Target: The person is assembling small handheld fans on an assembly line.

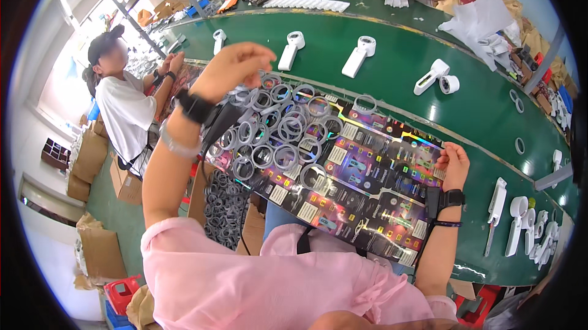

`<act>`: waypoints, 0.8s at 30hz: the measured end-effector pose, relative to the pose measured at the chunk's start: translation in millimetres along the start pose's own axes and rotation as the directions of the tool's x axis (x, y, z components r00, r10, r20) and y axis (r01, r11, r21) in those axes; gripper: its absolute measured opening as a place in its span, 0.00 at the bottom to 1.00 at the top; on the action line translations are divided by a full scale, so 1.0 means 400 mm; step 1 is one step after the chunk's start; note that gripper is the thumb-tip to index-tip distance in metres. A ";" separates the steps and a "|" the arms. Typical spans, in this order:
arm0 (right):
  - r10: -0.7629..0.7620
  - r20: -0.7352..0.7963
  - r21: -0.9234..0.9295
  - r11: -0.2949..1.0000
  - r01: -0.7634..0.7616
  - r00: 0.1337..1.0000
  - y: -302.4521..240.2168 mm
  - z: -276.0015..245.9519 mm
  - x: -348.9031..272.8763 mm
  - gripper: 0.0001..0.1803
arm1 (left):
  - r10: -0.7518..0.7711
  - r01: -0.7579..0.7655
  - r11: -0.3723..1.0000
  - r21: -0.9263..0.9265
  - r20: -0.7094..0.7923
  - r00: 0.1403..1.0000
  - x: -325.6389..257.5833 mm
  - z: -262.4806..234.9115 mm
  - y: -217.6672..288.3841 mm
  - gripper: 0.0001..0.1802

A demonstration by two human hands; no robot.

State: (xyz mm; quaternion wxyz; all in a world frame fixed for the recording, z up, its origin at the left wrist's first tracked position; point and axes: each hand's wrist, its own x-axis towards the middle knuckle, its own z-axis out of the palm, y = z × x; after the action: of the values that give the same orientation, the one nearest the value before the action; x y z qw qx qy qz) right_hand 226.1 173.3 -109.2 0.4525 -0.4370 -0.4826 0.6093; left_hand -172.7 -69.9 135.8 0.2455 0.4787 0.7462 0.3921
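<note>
My left hand (236, 70) is raised above the left end of a glossy, rainbow-sheened black printed sheet (361, 189), fingers pinched together; whether it holds anything I cannot tell. Below it several grey plastic rings (278, 131) lie heaped on the sheet. My right hand (454, 165) grips the sheet's right edge, thumb on top. Both wrists wear dark bands, and pink sleeves cover my upper arms.
A curved green conveyor table (392, 30) carries white handheld magnifier bodies (358, 57) and loose rings. More white parts (527, 223) lie at the right. A person in a white shirt and cap (122, 103) sits at left; other people's hands work at the far end. A box of rings (225, 207) stands below.
</note>
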 end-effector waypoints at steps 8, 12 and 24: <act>-0.013 -0.001 -0.023 1.000 0.013 1.000 -0.011 -0.003 0.001 0.07 | -0.413 0.423 0.901 0.099 0.497 0.763 -0.294 0.084 -0.198 0.11; -0.020 0.002 -0.012 1.000 0.020 1.000 0.003 -0.006 0.005 0.07 | -0.375 0.396 0.918 0.013 0.347 0.860 -0.356 0.120 -0.428 0.08; -0.032 -0.010 -0.001 0.999 0.032 0.999 0.001 -0.017 -0.009 0.07 | -0.374 0.376 0.925 0.059 -0.051 0.926 -0.350 0.061 -0.520 0.09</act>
State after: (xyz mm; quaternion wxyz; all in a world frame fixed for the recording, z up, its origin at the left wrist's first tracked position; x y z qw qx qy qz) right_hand 233.5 170.9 -110.4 0.4645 -0.4326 -0.4875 0.5995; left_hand -204.0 -237.0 -50.1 0.2850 0.3274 0.8414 0.3218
